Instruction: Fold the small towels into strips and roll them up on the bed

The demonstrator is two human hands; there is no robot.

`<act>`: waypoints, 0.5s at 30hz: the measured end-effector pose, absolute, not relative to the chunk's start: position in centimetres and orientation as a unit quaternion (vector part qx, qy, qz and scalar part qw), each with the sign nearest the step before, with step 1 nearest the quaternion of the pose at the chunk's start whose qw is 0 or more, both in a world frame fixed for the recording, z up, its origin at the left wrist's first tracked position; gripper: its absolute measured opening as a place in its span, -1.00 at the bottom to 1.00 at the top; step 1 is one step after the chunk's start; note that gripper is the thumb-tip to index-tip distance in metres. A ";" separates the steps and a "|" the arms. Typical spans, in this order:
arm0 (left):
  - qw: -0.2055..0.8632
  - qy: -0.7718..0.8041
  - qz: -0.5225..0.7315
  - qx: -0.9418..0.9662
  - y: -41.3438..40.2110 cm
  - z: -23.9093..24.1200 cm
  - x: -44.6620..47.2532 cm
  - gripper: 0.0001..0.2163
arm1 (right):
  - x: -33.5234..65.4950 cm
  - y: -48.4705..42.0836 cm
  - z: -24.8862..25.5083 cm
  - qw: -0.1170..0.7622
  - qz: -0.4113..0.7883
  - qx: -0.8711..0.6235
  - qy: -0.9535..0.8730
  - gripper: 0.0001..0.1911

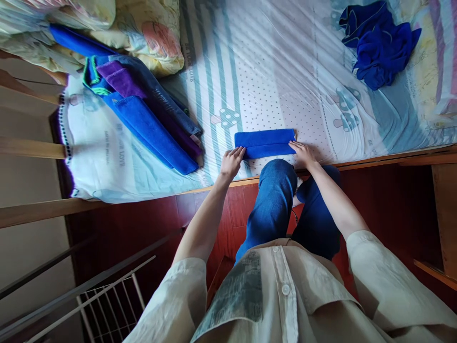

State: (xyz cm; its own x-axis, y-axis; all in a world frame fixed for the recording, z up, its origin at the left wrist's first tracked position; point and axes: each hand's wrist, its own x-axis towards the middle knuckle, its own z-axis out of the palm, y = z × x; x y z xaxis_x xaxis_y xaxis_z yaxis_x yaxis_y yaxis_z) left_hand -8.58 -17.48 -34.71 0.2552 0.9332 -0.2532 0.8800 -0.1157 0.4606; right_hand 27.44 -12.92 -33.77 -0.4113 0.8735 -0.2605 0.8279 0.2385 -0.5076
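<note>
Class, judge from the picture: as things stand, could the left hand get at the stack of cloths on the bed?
Probably yes: only bedsheet shows between the left hand and the stack of cloths. That hand touches the folded blue cloth, though, so it would likely need to leave it first.

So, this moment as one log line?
left hand: on left end of folded blue cloth; right hand: on its right end; beneath: bedsheet; far right: crumpled blue cloth

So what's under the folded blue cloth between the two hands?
The dotted bed sheet shows around the folded blue cloth, which appears to lie on it. Directly beneath, the cloth covers everything, so I cannot tell more.
</note>
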 end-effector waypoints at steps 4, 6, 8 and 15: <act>0.316 0.628 0.066 0.708 -18.4 -33.6 -9.7 -0.48 | 28.8 -13.8 -33.6 0.092 0.377 -0.544 -0.744 -0.37; 0.351 0.651 0.103 0.666 -19.0 -33.4 -10.1 -0.52 | 29.4 -14.1 -33.7 0.123 0.413 -0.557 -0.710 -0.47; 0.389 0.672 0.155 0.611 -19.5 -33.3 -10.2 -0.57 | 29.6 -14.4 -34.0 0.166 0.448 -0.568 -0.670 -0.60; 0.448 0.711 0.297 0.454 -19.2 -34.1 -9.2 -0.59 | 28.1 -14.1 -35.1 0.321 0.505 -0.587 -0.546 -0.46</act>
